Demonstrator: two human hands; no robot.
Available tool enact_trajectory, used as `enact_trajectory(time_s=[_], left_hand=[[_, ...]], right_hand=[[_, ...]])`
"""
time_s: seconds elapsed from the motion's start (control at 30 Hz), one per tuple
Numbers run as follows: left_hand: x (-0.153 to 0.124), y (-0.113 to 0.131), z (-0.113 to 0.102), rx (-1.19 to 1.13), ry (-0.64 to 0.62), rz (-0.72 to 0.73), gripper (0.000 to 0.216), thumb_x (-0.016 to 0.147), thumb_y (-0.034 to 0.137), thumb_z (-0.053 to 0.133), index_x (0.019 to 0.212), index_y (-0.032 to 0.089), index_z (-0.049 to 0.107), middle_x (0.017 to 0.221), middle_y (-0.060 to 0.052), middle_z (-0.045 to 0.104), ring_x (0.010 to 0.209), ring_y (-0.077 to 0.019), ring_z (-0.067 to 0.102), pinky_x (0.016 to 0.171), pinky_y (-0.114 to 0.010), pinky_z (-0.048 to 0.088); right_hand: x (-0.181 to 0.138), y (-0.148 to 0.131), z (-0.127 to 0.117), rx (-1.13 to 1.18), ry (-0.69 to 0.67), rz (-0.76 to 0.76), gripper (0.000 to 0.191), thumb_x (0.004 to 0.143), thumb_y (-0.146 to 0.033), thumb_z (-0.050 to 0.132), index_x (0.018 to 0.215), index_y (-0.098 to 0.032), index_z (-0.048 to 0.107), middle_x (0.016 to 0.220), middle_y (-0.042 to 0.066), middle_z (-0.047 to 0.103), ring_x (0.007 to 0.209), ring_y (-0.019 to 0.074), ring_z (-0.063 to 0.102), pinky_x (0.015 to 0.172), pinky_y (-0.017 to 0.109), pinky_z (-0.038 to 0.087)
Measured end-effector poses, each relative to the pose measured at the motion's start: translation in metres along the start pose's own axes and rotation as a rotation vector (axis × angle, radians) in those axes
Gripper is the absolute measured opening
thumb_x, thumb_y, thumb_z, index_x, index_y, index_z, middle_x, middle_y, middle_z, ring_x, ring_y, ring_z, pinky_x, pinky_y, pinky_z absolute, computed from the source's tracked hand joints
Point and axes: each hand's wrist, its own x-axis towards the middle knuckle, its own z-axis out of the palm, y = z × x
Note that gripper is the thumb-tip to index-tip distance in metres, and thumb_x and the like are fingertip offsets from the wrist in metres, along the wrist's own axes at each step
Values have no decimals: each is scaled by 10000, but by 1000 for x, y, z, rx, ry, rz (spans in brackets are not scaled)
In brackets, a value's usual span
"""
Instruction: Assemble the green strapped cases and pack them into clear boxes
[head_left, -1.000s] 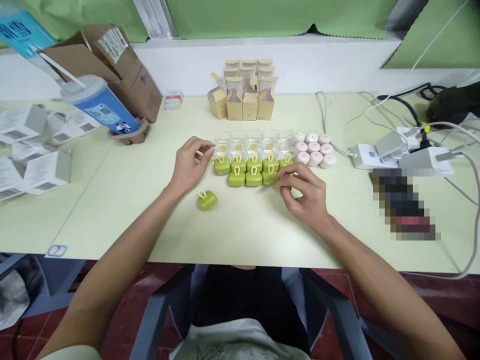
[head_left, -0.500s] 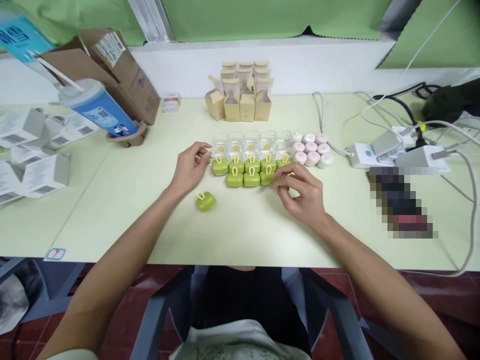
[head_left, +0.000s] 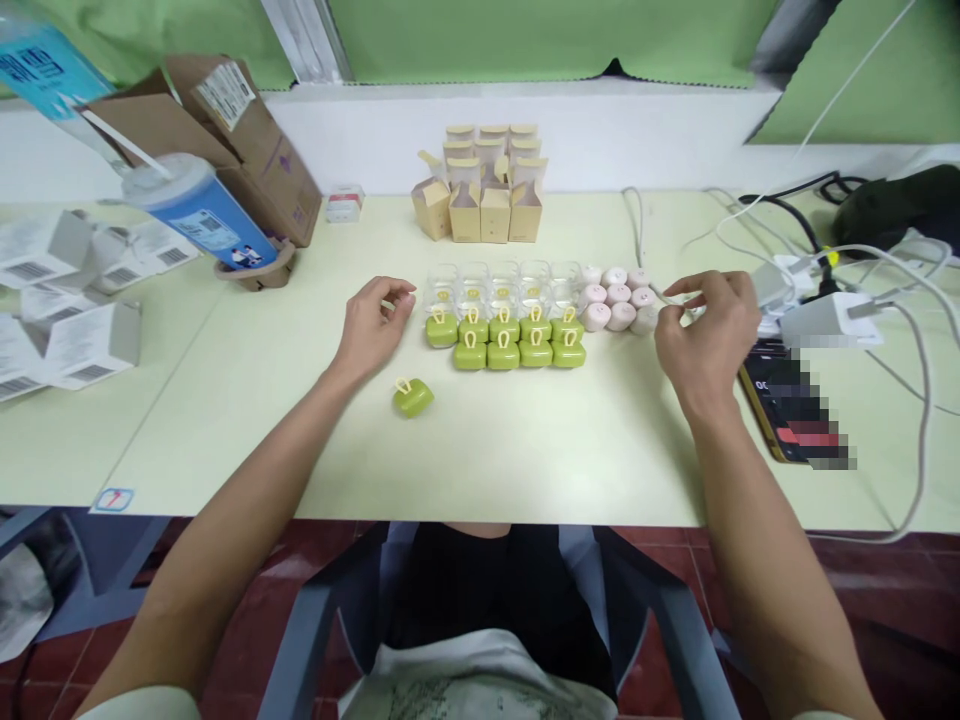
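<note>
My left hand rests on the table with loosely curled fingers, holding nothing, just left of a row of clear plastic cups. In front of the cups stand two rows of small green cases with pale yellow loops. One loose green case lies apart, nearer the front edge. My right hand is at the right end of a cluster of small pale pink rounded pieces. Its thumb and index finger are apart beside the nearest right piece; whether they touch it I cannot tell.
Open small cardboard boxes stand by the wall. At left are white boxes, a blue drink cup in a holder and a brown carton. A phone, power strip and cables lie at right.
My right hand has moved right, from the green cases to the pink pieces, leaving the right end of the green rows uncovered. My left hand has shifted slightly left.
</note>
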Motion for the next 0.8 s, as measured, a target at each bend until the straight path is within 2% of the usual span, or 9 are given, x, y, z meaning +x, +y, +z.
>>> enact_trajectory(time_s=[0.1,0.17,0.27,0.33,0.47,0.53,0.67,0.73,0.8], left_hand=[[-24,18,-28,-18,-129,30,338,1093,503,550,1086,236,758,1021,-57,796,872,-207,722,801,-356,580],[-50,29,-44,50,-268,124,364,1088,558,588,1207,268,774,1131,-80,794,992,-252,737,818,-384,598],[-88,35,-54,157,-462,273,520,997,561,769,1460,336,700,1433,-107,728,1339,-350,656,1033,-497,611],[-103,35,-53,169,-504,311,482,1016,508,764,1468,356,698,1432,-109,731,1374,-358,633,1113,-540,586],[-106,37,-48,65,-439,267,396,970,536,832,1293,320,752,1269,-100,785,1186,-325,720,1059,-515,613],[-101,45,-43,-42,-338,193,521,877,614,912,1265,310,742,1244,-91,787,1114,-301,747,1018,-485,634],[-84,65,-18,-311,-232,166,625,816,675,944,1298,322,759,1284,-100,775,1149,-276,760,992,-436,651],[-73,73,1,-395,-217,250,596,821,653,948,1292,325,787,1296,-101,766,1178,-264,752,950,-404,659],[-64,78,19,-424,-173,349,610,837,607,955,1343,313,784,1288,-107,764,1177,-256,751,913,-382,661]], right_hand=[[0,14,6,-137,-98,57,444,757,-170,646,1198,-217,625,1263,194,650,1201,416,634,996,617,555],[-2,20,13,-162,-198,65,590,724,-203,691,1299,-197,558,1304,221,631,1243,437,601,1025,631,539],[-6,22,22,-142,-306,79,734,721,-228,728,1408,-207,471,1289,201,649,1197,412,609,1017,612,540],[-7,20,23,-131,-322,114,750,752,-223,712,1447,-212,431,1259,192,662,1170,407,624,968,599,554],[-6,8,12,-118,-300,161,667,785,-198,682,1415,-179,464,1219,215,657,1143,421,654,914,601,570],[-5,-1,4,-54,-164,122,591,819,-216,680,1381,-178,501,1263,233,642,1184,423,651,943,610,576],[-14,-31,-3,434,108,-91,360,970,-352,688,1295,-235,584,1321,191,644,1207,356,672,927,525,626],[-27,-51,-1,817,-33,-113,354,993,-443,746,1279,-280,617,1226,118,696,1009,287,743,807,453,653],[-42,-70,2,1070,-333,-25,348,1017,-484,772,1299,-317,654,1170,75,734,876,240,765,725,409,663]])
